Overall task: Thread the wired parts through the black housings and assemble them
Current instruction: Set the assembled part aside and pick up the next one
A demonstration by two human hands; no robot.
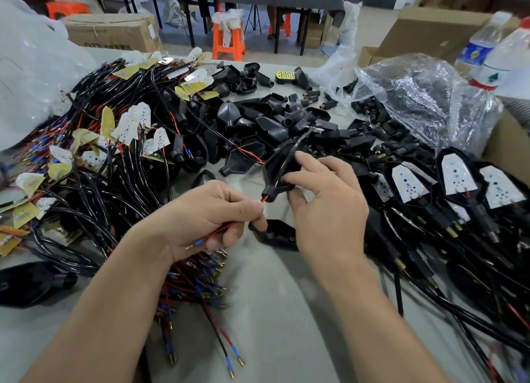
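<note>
Housing is the landmark: one black housing (279,172) held up off the table (272,311), roughly mid-scene, w/ the R hand (324,207) gripping it from its right side, thumb underneath and fingers curled over the top edge.

Its long axis runs diagonally. The wide open mouth is at the far, upper-right end; the narrow neck (270,193) is at the near, lower-left end and points straight at the L hand (209,216). A black cable (292,150) lies along that same axis over the mouth, trailing away beyond the housing.

A red wire (265,198) pokes out of the neck tip. The L hand, just left of and below the neck, pinches it btwn thumb and forefinger, other fingers curled in. The wire's blue-sleeved terminal (198,242) sticks out under that hand.

Key relation: the L hand is nearer the neck and sits almost in line w/ the housing axis. So the next pull prob needs to go lower-left, along that axis, while the R hand keeps the housing steady. A sideways tug could snag the wire at the neck.

Left of the housing: pile of wired boards (86,159). Beyond it: loose housings (272,119). To its right: finished units (456,179) w/ white boards seated.
</note>
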